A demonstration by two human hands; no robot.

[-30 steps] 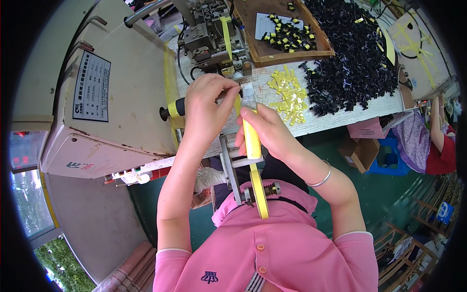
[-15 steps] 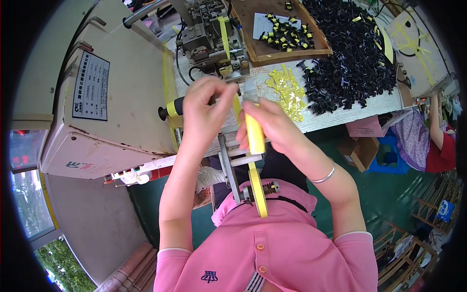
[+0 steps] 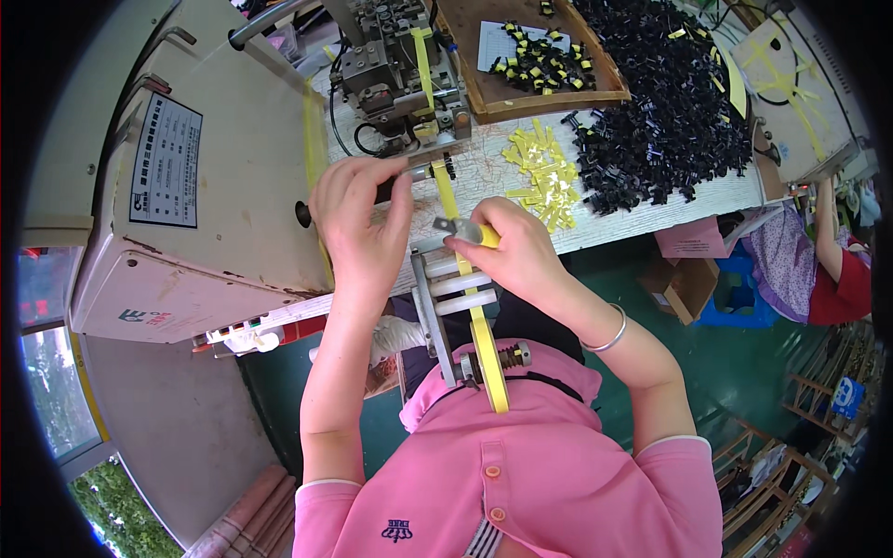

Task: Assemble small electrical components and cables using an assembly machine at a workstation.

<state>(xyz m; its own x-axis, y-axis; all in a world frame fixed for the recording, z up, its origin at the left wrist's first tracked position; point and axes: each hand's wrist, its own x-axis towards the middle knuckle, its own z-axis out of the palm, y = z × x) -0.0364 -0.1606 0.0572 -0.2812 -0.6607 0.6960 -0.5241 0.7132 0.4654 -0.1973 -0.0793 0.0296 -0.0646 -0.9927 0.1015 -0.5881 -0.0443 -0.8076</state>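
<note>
My left hand [image 3: 358, 219] is over the black handle [image 3: 383, 192] at the machine's front; its thumb and fingers are apart, and nothing shows held between them. My right hand [image 3: 516, 244] is closed round a yellow-handled tool [image 3: 487, 236], whose grey metal head [image 3: 456, 226] points left, over the yellow tape [image 3: 446, 197]. That tape runs from the reel [image 3: 489, 367] at my waist, over pale rollers [image 3: 461, 304], up to the metal machine [image 3: 386, 88]. At the tape's upper end sits a small black part [image 3: 448, 166].
Cut yellow strips [image 3: 544, 177] lie right of the tape. Beyond them spreads a big heap of black parts [image 3: 651, 121]. A wooden tray [image 3: 558, 107] holds black parts with yellow on them. A beige machine cabinet [image 3: 233, 214] stands left. Another person's arm [image 3: 826, 232] shows far right.
My left hand has moved left and down from the tape's end, its pinch opened. My right hand has lowered, tilting the tool's head leftward. The small black part is now uncovered.
</note>
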